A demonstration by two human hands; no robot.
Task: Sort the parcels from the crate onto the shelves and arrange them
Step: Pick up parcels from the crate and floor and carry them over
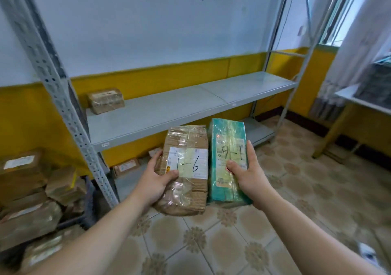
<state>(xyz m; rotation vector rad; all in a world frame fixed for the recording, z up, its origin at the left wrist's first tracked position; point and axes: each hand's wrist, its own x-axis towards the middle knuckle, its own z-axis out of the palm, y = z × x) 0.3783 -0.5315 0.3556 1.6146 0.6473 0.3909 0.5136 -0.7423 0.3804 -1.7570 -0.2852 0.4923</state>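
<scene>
While hands (155,181) (251,175) grip brown parcel (187,145) and green parcel (226,133), grey shelf (169,114) over tiled floor (296,190).

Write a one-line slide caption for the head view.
Left hand holds a brown parcel marked 1-6, right hand a green parcel, facing a grey shelf with one small box.

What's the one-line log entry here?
left hand: holds brown taped cardboard parcel marked 1-6 | right hand: holds green wrapped parcel | grey metal shelf: small brown box at left end
</scene>
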